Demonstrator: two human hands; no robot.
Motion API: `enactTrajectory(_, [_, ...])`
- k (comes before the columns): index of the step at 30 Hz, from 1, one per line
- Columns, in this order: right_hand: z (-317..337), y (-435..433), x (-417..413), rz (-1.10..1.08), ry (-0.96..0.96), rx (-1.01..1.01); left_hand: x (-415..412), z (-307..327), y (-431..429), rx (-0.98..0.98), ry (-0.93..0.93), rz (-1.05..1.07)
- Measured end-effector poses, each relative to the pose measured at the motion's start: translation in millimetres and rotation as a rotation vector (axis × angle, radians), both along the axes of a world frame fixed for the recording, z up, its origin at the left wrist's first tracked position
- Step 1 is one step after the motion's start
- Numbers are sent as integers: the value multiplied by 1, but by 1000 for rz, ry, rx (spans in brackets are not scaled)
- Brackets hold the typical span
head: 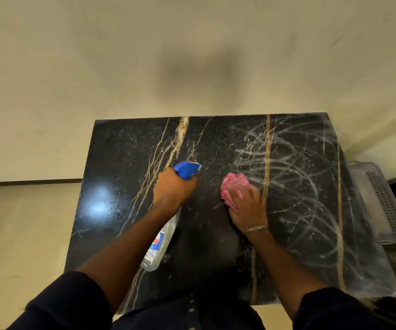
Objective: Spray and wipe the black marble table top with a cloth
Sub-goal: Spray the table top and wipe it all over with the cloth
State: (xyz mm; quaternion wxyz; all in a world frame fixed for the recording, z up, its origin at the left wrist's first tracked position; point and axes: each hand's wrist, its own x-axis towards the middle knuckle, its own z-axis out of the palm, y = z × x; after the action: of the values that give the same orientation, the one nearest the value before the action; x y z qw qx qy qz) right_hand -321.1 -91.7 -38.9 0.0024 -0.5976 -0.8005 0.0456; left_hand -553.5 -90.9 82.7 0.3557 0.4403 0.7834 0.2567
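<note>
The black marble table top [125, 177] with gold and white veins fills the middle of the head view. My left hand [173, 189] grips a clear spray bottle [161, 244] by its blue trigger head, nozzle pointing away from me over the table's centre. My right hand [245, 208] presses a pink cloth [234, 184] flat on the marble just right of the nozzle. Whitish curved smear streaks cover the table's right half; fine droplets speckle the middle.
A cream wall rises behind the table, and pale floor lies to its left with a dark skirting strip [28, 182]. A perforated grey plastic basket [382, 201] stands against the table's right edge. A light reflection glares on the left part of the marble.
</note>
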Motion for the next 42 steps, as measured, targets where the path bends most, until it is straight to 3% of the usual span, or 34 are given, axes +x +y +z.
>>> enactTrajectory(5, [1, 9, 2, -453, 85, -18, -10, -4, 10, 16, -30, -18])
enactTrajectory(8, [5, 10, -45, -537, 125, -45, -10, -6, 12, 10, -55, -15])
enactTrajectory(10, [6, 11, -79, -358, 103, -53, -9, -7, 14, 2, -64, -9])
enactTrajectory(14, [-3, 12, -111, 205, 47, -56, -8, -9, 18, 14, -26, -14])
enactTrajectory(16, [-3, 18, -98, 271, 39, -34, -10, -9, 19, 25, -24, -24])
enactTrajectory(18, [-1, 28, -73, 153, 43, -28, -15, -9, 22, 24, -18, -23])
enactTrajectory(23, [9, 53, -9, -415, 95, -58, -26, -13, 27, -25, -35, 5])
enactTrajectory(28, [13, 71, -68, -795, 179, -105, -31, -18, 29, -40, -64, 47])
enactTrajectory(30, [13, 71, -104, -603, 161, -128, -32, -18, 31, -34, -62, 53])
enactTrajectory(34, [10, 68, -134, 46, 90, -182, -32, -17, 33, -8, -53, 59])
enactTrajectory(37, [10, 76, -106, 185, 61, -185, -33, -19, 36, -21, -73, 28])
enactTrajectory(42, [8, 81, -35, -419, 109, -95, -33, -21, 39, -27, -96, 17])
